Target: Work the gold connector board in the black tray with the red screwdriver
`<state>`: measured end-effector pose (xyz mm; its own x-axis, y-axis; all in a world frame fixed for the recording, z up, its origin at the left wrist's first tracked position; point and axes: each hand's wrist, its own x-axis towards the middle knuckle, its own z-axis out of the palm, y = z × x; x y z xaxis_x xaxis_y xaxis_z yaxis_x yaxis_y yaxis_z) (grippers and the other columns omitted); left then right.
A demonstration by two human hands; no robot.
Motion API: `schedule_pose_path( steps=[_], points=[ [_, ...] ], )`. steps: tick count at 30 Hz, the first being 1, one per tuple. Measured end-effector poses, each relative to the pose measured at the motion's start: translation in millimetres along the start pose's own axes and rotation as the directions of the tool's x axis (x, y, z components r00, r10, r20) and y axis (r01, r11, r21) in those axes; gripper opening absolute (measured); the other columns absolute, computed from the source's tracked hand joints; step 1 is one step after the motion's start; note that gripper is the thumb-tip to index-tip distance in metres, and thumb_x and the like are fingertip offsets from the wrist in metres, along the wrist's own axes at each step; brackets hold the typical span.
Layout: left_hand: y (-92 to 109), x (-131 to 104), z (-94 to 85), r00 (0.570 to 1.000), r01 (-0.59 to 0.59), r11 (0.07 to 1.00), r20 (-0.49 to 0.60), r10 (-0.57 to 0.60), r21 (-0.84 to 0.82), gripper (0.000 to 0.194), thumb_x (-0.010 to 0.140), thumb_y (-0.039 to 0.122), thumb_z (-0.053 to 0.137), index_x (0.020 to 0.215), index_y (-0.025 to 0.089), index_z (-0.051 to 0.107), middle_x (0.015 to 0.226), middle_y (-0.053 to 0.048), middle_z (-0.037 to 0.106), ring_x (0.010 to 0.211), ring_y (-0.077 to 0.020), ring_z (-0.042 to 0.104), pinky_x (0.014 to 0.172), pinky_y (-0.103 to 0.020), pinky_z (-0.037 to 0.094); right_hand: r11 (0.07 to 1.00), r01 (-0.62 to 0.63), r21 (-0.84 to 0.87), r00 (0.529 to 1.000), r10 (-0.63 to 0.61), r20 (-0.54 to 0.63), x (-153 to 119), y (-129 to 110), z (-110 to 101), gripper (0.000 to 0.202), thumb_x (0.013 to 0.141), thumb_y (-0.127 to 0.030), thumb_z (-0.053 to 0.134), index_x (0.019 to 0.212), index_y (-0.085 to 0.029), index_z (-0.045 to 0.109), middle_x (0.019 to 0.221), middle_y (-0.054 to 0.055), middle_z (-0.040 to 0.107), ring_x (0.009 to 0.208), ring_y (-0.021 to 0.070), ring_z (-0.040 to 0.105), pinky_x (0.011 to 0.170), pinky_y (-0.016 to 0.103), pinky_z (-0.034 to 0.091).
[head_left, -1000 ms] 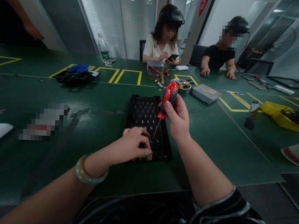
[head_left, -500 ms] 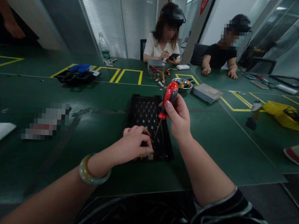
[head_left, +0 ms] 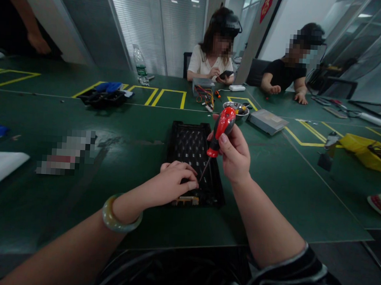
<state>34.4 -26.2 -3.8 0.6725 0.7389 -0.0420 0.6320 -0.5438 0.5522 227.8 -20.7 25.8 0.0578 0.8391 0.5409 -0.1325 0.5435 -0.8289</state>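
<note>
A black tray-like casing [head_left: 190, 138] lies on the green table in front of me, with a small yellowish part [head_left: 187, 200] at its near end. My right hand [head_left: 237, 152] is closed round the red and black handle of a screwdriver [head_left: 224, 127]. The screwdriver's thin shaft slants down into the casing, its tip close to my left fingertips. Over the casing's lower left side rests my left hand [head_left: 171, 182], fingers bent and thumb near them. Whatever its fingertips may hold is too small or hidden to name.
Beyond the casing are a metal bowl [head_left: 236, 108] of tools, a grey box [head_left: 268, 121] and a unit with coloured wires [head_left: 203, 86]. A black tray [head_left: 104, 96] with blue items lies back left, a yellow bag [head_left: 367, 151] right. Two people sit opposite.
The view has shifted slightly, so most things appear further right. My left fingers have moved up a little from the yellowish part, which shows more. The screwdriver stays in my right hand.
</note>
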Motion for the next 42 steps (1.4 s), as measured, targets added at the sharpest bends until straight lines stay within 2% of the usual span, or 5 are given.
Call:
schedule_pose_path(
  steps=[9,15,27,37,42],
  points=[
    [-5.8,-5.3,-0.8,0.998,-0.055,0.995,-0.024,0.057,0.084,0.019,0.093,0.039,0.062,0.088,0.031,0.079,0.123,-0.001,0.069,0.122,-0.0299,0.052,0.104,-0.054,0.029,0.996,-0.083,0.033,0.949,0.069,0.307,-10.5,-6.6,3.6,0.039,0.091,-0.042,0.063,0.126,-0.027,0.059,0.093,0.002,0.067,0.081,0.0172,0.062,0.074,0.034,0.055],
    [-3.3,-6.2,-2.2,0.998,-0.062,0.995,-0.005,0.063,0.079,0.018,0.092,0.038,0.064,0.088,0.03,0.079,0.119,0.0,0.07,0.121,-0.0291,0.052,0.102,-0.052,0.029,0.993,-0.092,0.068,0.939,0.064,0.337,-12.3,-4.1,4.1,0.049,0.089,-0.039,0.068,0.134,-0.024,0.056,0.101,0.004,0.068,0.084,0.0162,0.062,0.077,0.033,0.055],
    [-4.2,-5.2,-1.8,0.998,-0.054,0.995,-0.002,0.055,0.078,0.016,0.091,0.036,0.065,0.086,0.03,0.079,0.12,0.001,0.07,0.122,-0.0306,0.051,0.099,-0.052,0.028,0.991,-0.105,0.087,0.92,0.064,0.387,-13.0,-4.6,3.4,0.048,0.089,-0.037,0.067,0.135,-0.026,0.057,0.098,0.003,0.067,0.087,0.0169,0.064,0.079,0.033,0.057],
    [1.5,-5.5,-5.2,0.999,-0.033,0.998,0.02,0.032,0.058,0.019,0.093,0.036,0.062,0.087,0.028,0.079,0.128,0.0,0.068,0.126,-0.0315,0.049,0.1,-0.052,0.029,0.987,-0.154,0.053,0.832,0.101,0.546,-9.2,-17.4,-1.5,0.055,0.09,-0.038,0.066,0.141,-0.024,0.054,0.101,0.003,0.066,0.09,0.016,0.062,0.083,0.031,0.053],
    [3.3,-7.6,-4.7,1.0,-0.029,0.997,-0.003,0.029,0.076,0.019,0.092,0.037,0.062,0.089,0.028,0.079,0.117,-0.002,0.071,0.115,-0.0295,0.054,0.095,-0.049,0.032,0.98,-0.161,0.114,0.853,0.08,0.515,-11.3,-12.6,1.2,0.06,0.083,-0.04,0.076,0.136,-0.024,0.052,0.095,0.001,0.065,0.079,0.0129,0.061,0.071,0.026,0.052]
  ],
)
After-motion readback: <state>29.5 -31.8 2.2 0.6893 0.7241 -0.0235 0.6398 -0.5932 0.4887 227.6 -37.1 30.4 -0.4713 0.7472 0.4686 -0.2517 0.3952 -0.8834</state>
